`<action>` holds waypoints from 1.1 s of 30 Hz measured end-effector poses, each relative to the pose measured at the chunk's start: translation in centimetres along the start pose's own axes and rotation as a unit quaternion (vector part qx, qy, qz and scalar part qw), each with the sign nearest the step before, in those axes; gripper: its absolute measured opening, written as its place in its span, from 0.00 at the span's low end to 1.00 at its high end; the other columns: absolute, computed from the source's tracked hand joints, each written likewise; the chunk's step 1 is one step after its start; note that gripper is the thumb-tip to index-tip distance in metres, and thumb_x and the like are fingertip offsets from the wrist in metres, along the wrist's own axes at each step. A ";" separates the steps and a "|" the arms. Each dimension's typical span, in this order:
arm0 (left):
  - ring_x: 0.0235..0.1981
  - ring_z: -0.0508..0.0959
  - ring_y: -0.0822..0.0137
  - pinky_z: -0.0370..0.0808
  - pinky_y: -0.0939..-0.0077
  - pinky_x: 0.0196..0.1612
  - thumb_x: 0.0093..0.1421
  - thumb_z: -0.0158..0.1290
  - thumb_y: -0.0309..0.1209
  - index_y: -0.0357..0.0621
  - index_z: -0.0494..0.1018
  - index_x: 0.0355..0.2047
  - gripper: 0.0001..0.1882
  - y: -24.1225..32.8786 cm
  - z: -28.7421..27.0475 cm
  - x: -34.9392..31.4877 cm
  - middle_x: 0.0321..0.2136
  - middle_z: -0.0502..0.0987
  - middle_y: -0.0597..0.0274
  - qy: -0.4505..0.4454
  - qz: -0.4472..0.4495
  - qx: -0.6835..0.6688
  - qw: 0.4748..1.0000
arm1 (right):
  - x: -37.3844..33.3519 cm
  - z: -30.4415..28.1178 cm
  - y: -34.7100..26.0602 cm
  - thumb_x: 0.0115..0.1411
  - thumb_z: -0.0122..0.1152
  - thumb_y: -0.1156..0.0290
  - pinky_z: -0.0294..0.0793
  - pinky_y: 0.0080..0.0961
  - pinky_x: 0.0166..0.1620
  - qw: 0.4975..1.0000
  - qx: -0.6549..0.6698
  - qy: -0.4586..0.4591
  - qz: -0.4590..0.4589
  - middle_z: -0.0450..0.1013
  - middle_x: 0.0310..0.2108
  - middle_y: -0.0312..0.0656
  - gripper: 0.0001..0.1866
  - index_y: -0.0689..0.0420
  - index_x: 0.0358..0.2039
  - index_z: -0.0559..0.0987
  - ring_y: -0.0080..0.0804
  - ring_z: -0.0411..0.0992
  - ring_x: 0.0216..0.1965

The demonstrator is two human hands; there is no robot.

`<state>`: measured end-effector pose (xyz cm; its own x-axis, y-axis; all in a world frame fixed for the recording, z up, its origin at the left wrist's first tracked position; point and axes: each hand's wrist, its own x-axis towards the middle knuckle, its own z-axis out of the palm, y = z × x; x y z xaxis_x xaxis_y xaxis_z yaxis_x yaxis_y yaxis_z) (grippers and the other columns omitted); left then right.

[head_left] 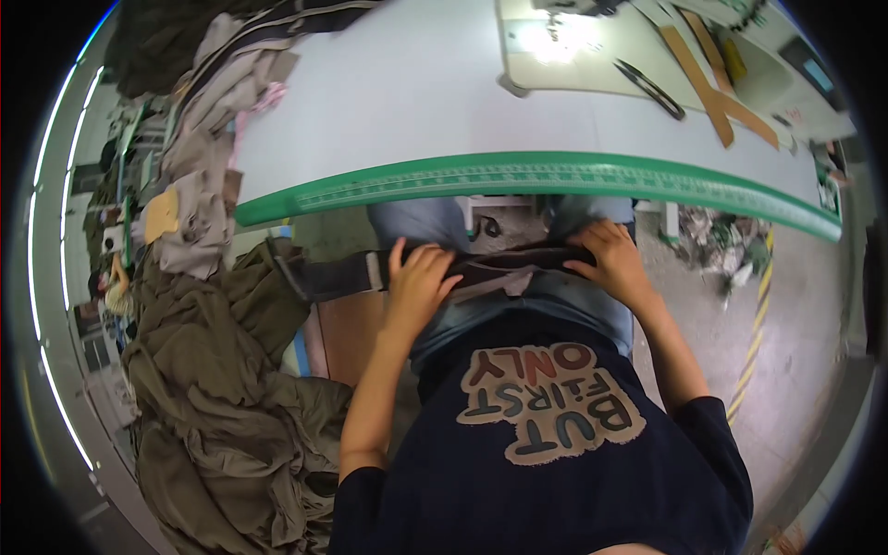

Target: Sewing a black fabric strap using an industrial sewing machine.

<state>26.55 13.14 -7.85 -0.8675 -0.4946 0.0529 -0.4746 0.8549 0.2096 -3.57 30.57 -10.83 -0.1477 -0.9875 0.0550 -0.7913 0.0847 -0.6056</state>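
Observation:
A dark strip of cloth (499,264) lies across my lap, in front of the table edge, with a lighter greyish fold showing along its middle. My left hand (422,285) grips it near its left part, thumb toward the middle and fingers over the cloth. At the right end, my right hand (610,263) holds the strip between thumb and fingers. Beyond my left hand the dark cloth runs on to the left as a flat band (338,276) with a pale patch. My palms hide part of the cloth.
The white table (388,102) has a green ruler edge (555,172). On it are a lit sewing machine bed (592,69), black thread snips (650,90) and brown pattern strips (700,88). Olive cloth (222,398) is heaped at left; grey-brown garments (199,176) hang beyond.

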 end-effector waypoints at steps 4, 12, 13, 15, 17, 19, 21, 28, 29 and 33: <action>0.33 0.79 0.54 0.68 0.55 0.57 0.56 0.64 0.39 0.42 0.77 0.30 0.13 -2.2 0.5 -0.2 0.31 0.80 0.57 -0.038 -0.034 -0.152 0.987 | 0.8 1.1 1.6 0.51 0.72 0.68 0.69 0.41 0.47 0.996 0.069 0.032 -0.051 0.75 0.39 0.45 0.12 0.58 0.31 0.78 0.49 0.71 0.45; 0.33 0.78 0.49 0.73 0.58 0.49 0.53 0.65 0.46 0.41 0.75 0.39 0.24 -3.0 -1.4 -1.8 0.28 0.78 0.51 -0.167 -0.222 -0.110 0.954 | 1.3 1.0 0.5 0.54 0.70 0.67 0.70 0.42 0.40 0.996 0.001 -0.065 -0.062 0.74 0.30 0.51 0.12 0.60 0.28 0.75 0.56 0.71 0.34; 0.36 0.78 0.47 0.73 0.57 0.48 0.53 0.65 0.48 0.40 0.74 0.43 0.26 -3.2 0.1 -1.8 0.30 0.79 0.49 -0.049 -0.119 -0.096 0.987 | 1.4 0.9 0.3 0.54 0.70 0.67 0.70 0.42 0.40 0.996 -0.003 -0.060 -0.073 0.74 0.30 0.51 0.12 0.60 0.28 0.75 0.56 0.71 0.34; 0.39 0.77 0.46 0.74 0.56 0.47 0.53 0.65 0.49 0.40 0.73 0.47 0.30 -2.6 1.7 -0.9 0.31 0.79 0.48 0.078 -0.010 -0.073 0.994 | 1.3 0.6 0.4 0.56 0.69 0.67 0.69 0.38 0.35 0.994 0.064 -0.087 -0.009 0.73 0.26 0.45 0.12 0.60 0.30 0.75 0.48 0.71 0.28; 0.30 0.80 0.49 0.77 0.60 0.36 0.50 0.66 0.54 0.37 0.75 0.42 0.32 -1.9 2.4 0.0 0.28 0.80 0.50 0.128 0.135 -0.034 0.982 | 1.1 -0.4 0.9 0.57 0.69 0.68 0.68 0.35 0.32 0.991 0.093 -0.095 0.015 0.73 0.25 0.43 0.12 0.60 0.30 0.75 0.43 0.71 0.26; 0.34 0.79 0.50 0.76 0.61 0.39 0.52 0.65 0.52 0.38 0.77 0.41 0.29 -1.5 2.8 -0.1 0.29 0.80 0.50 -0.017 0.073 -0.132 0.988 | 1.0 -2.7 1.4 0.59 0.69 0.69 0.66 0.26 0.29 0.902 0.372 -0.164 0.144 0.72 0.25 0.31 0.12 0.60 0.32 0.74 0.24 0.69 0.24; 0.38 0.78 0.50 0.74 0.63 0.41 0.54 0.65 0.50 0.39 0.78 0.40 0.26 -1.8 1.3 0.6 0.31 0.79 0.50 -0.163 0.010 -0.230 0.959 | 0.5 -5.4 0.4 0.57 0.71 0.70 0.66 0.22 0.31 0.882 0.420 -0.162 0.140 0.73 0.27 0.29 0.13 0.59 0.36 0.75 0.19 0.68 0.27; 0.28 0.77 0.72 0.71 0.73 0.31 0.51 0.70 0.42 0.38 0.78 0.31 0.19 -5.7 -22.7 0.6 0.26 0.80 0.61 -0.194 -0.030 -0.358 0.913 | 2.8 -11.2 -4.9 0.49 0.78 0.74 0.69 0.15 0.37 0.824 0.413 -0.376 0.092 0.77 0.35 0.34 0.28 0.64 0.50 0.75 0.16 0.71 0.33; 0.29 0.77 0.72 0.72 0.74 0.32 0.50 0.71 0.39 0.39 0.79 0.31 0.18 -6.8 -26.5 0.0 0.27 0.80 0.61 -0.190 -0.023 -0.349 0.917 | 3.4 -11.2 -4.6 0.47 0.79 0.75 0.70 0.14 0.38 0.791 0.412 -0.449 0.061 0.78 0.36 0.35 0.32 0.65 0.52 0.75 0.16 0.72 0.35; 0.32 0.78 0.73 0.73 0.76 0.37 0.48 0.72 0.35 0.38 0.81 0.35 0.18 -10.7 -40.0 -4.6 0.30 0.82 0.63 -0.135 -0.053 -0.190 0.971 | 8.1 -11.2 -7.9 0.44 0.81 0.77 0.72 0.15 0.41 0.711 0.475 -0.517 -0.033 0.78 0.41 0.37 0.36 0.68 0.55 0.73 0.17 0.73 0.39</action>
<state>41.55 0.01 28.75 -0.8485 -0.4740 -0.2350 -0.5185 0.6565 0.5479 -5.12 23.42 3.33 0.7751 -0.5969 -0.2072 0.0546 0.3900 -0.9192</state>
